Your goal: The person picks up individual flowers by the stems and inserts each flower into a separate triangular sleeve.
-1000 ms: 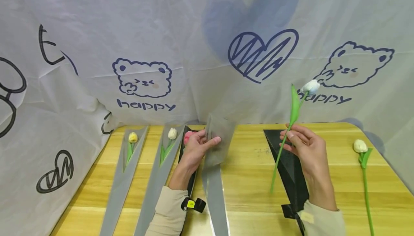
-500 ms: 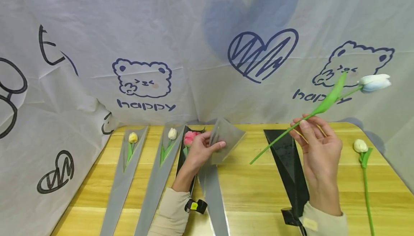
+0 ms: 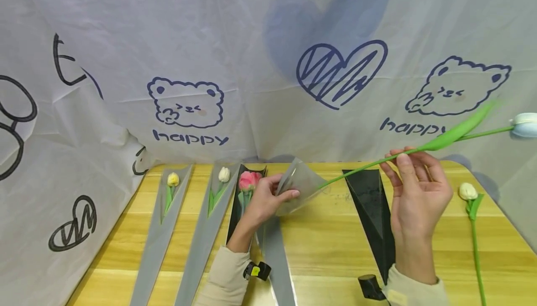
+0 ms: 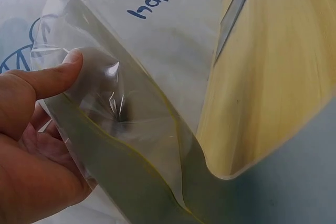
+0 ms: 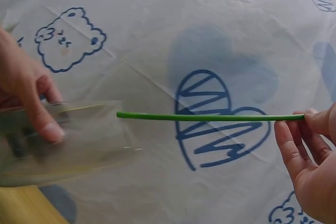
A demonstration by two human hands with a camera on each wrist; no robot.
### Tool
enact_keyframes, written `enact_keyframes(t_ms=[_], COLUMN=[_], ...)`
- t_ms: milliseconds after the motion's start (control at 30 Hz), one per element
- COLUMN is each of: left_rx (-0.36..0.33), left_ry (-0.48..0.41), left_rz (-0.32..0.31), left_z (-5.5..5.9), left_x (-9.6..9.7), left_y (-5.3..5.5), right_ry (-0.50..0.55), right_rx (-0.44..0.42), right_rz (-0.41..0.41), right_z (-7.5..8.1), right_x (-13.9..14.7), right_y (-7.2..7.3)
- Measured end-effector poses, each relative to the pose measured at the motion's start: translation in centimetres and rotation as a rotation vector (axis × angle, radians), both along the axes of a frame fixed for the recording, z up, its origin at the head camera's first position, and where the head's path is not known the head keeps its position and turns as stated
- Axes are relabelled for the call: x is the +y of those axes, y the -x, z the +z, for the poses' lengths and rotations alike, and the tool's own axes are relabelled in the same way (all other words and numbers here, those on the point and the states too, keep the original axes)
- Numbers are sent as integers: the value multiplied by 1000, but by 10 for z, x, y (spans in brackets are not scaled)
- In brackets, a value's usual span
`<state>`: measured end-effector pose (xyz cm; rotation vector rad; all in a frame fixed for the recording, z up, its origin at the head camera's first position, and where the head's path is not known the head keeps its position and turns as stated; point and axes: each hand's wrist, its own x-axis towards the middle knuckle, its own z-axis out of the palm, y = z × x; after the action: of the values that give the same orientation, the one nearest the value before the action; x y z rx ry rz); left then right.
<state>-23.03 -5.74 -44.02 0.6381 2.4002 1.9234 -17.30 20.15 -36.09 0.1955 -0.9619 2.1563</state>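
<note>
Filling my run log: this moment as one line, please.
left hand: holds gray wrapper | right hand: pinches blue-white tulip | stem end: at wrapper's mouth | black wrapper: on table

I count five flowers (image 3: 526,125) (just one pink) and five sleeves (image 3: 303,187), three grey, two black.

Sleeve (image 3: 305,188) left of tulip (image 3: 455,134); table (image 3: 327,250) below; cloth (image 3: 260,63) behind.

Green stem (image 5: 210,117); grey sleeve (image 3: 303,184); blue-heart-patterned white cloth (image 3: 247,31).
</note>
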Motion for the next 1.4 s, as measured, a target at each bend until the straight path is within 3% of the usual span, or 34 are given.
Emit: enact_keyframes(t_ms=[200,500,600,700,900,1133,1400], left_rx=[8,12,14,15,8,-4,-27], left_ry=[-2,-9,-11,-9,-25,-26,-74], left_rz=[-17,-16,-18,-24,-52,-54,-89], left_z=[3,5,5,5,6,10,17], left_x=[0,-3,-2,-2,0,1,3], left_y=[-1,1,1,-1,-3,-6,-10], right_ry=[-84,35,23,-61,-150,-405,-825], right_rx=[-11,26,24,-5,-74,-129,-263], right_rz=[-43,-124,-101,-76,60,135,37], right_z=[-2,3,2,-1,-5,-10,-13], right_x=[-11,-4,-5,-9,-22,-30,-31], right_y=[2,-1,-1,0,2,2,0])
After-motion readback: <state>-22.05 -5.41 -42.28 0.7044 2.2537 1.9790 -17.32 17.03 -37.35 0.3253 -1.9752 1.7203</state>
